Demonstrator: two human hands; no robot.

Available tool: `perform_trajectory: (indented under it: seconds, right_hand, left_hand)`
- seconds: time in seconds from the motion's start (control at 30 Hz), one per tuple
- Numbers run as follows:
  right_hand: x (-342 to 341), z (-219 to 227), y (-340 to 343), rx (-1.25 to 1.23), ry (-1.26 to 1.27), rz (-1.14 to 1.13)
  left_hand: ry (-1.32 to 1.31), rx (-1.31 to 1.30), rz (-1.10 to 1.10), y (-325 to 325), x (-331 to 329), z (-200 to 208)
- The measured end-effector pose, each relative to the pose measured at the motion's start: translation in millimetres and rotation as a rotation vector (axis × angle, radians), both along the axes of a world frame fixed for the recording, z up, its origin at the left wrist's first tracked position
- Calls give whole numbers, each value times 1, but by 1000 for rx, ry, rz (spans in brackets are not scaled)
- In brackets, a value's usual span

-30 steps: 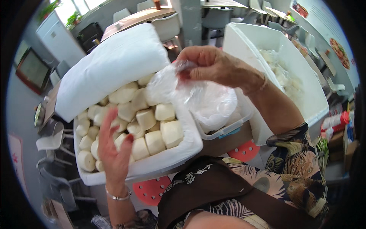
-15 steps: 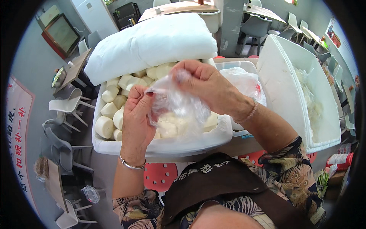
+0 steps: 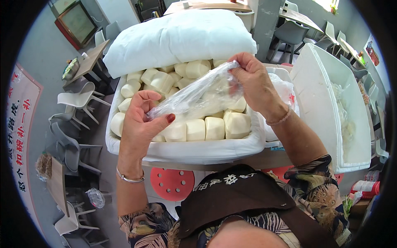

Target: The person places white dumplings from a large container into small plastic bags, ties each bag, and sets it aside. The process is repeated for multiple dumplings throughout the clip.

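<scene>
A clear plastic bag (image 3: 198, 89) is stretched slantwise between my two hands, above a box of buns. My right hand (image 3: 256, 80) pinches its upper end between thumb and fingers. At the lower end, my left hand (image 3: 138, 120) has the gathered plastic between its curled fingers and palm, with the thumb sticking out to the side. Below the bag, plain white steamed buns (image 3: 195, 130) fill a cloth-lined white box (image 3: 194, 155). Some buns show through the thin plastic. A thick white quilt (image 3: 178, 39) lies folded back across the box's far side.
Right of the box, a clear plastic tub (image 3: 279, 72) holds a white plastic bag (image 3: 285, 93). Beyond it a white foam box (image 3: 322, 111) stands tilted, with crumpled plastic bags (image 3: 343, 111) inside. Red stools (image 3: 171, 184) sit below the table edge. Chairs (image 3: 78, 101) and tables surround the area.
The bunched bag has been drawn out into a long slanting strip. My hands have moved farther apart, the left one lower and leftward. The view has shifted slightly.
</scene>
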State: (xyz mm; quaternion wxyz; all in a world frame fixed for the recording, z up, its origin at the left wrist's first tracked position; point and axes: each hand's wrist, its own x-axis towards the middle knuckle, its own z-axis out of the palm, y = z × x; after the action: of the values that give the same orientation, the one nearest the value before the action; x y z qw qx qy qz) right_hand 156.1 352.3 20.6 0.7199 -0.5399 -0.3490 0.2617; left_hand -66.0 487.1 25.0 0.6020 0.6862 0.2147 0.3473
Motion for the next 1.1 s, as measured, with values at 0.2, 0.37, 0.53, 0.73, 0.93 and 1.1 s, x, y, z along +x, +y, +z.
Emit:
perform_trajectory:
  seconds: [0.2, 0.37, 0.53, 0.73, 0.93, 1.1]
  right_hand:
    - [-26, -4, -3, 4, -757, -68]
    - [-22, 6, 2, -155, -1115, -231]
    - [-16, 30, -8, -477, -217, 228]
    - [-27, 18, -4, 286, 557, 484]
    - [-21, 14, -4, 501, 704, 566]
    - [-24, 21, -4, 450, 677, 749]
  left_hand:
    - [-119, 225, 441, 15, -8, -6]
    - [-94, 516, 455, 18, -15, -12]
    - [-38, 24, 83, 2, -25, -18]
    - [-316, -554, -200, -15, -25, -22]
    - [-833, -736, -505, -7, -24, -23]
    - [-854, -711, -424, -1, -33, -20]
